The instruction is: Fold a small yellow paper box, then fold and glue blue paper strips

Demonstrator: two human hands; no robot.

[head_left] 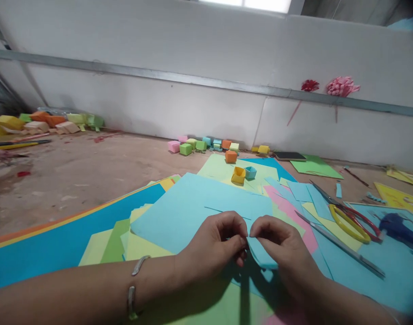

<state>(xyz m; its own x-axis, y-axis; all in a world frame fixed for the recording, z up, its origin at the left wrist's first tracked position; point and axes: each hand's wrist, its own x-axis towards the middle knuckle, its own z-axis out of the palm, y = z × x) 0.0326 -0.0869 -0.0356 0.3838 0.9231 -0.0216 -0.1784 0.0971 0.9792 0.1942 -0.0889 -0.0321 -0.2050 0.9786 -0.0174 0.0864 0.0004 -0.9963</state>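
Observation:
A small folded piece of light blue paper (261, 255) is pinched between my two hands, low in the middle of the view. My left hand (215, 243), with a silver bangle at the wrist, closes its thumb and fingers on the left edge of the piece. Opposite it, my right hand (283, 246) grips the top and right side. Both sets of fingertips almost meet at the paper's upper corner and hide part of it. Under the hands lie stacked sheets, with a large light blue sheet (193, 207) on top.
Scissors (350, 221) and a thin metal blade-like tool (342, 243) lie to the right, near a blue glue gun (399, 228). Beyond the sheets sit a yellow paper box (238, 175), a blue paper box (250, 172) and several coloured cubes (200, 145). A phone (289, 156) rests by the wall.

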